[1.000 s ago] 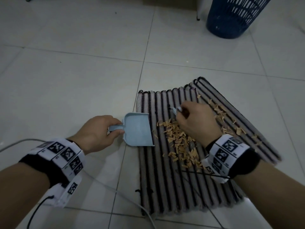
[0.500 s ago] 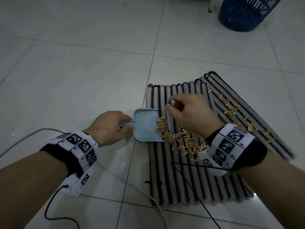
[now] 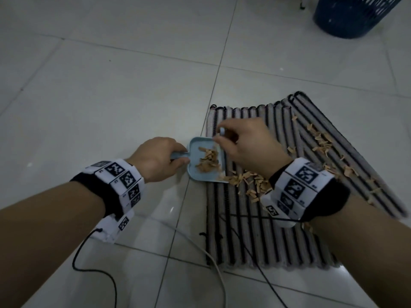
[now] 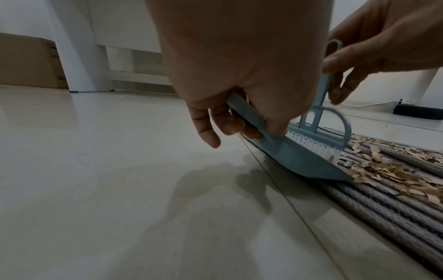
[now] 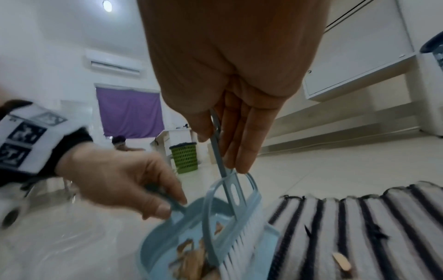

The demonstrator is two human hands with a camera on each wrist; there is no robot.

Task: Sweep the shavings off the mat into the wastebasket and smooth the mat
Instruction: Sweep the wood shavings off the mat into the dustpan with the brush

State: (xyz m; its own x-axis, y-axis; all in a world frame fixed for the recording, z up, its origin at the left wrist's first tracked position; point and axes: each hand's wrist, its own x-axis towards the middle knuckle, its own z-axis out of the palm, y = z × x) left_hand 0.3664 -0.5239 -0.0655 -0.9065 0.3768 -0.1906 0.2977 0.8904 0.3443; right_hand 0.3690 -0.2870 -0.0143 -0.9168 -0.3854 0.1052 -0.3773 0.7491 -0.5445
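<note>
A grey mat with black stripes (image 3: 255, 230) lies on the tiled floor, its far right corner folded over. Tan shavings (image 3: 251, 181) are strewn on it, more on the fold (image 3: 322, 143). My left hand (image 3: 155, 161) grips the handle of a light blue dustpan (image 3: 200, 174) whose lip rests on the mat's left edge; a heap of shavings (image 3: 208, 162) sits in the pan. My right hand (image 3: 246, 143) pinches the handle of a small blue brush (image 5: 230, 214), its white bristles (image 4: 309, 146) at the pan's mouth. The dark blue wastebasket (image 3: 353, 14) stands far right.
Cables (image 3: 211, 258) trail from both wrists across the floor and mat's near edge. A green basket (image 5: 184, 157), a cardboard box (image 4: 28, 62) and white furniture legs (image 4: 76, 56) stand farther off. Bare tiles (image 3: 111, 96) stretch left of the mat.
My right hand has swept the brush leftward across the mat, pushing a heap of shavings into the dustpan. The left hand keeps the pan at the mat's edge.
</note>
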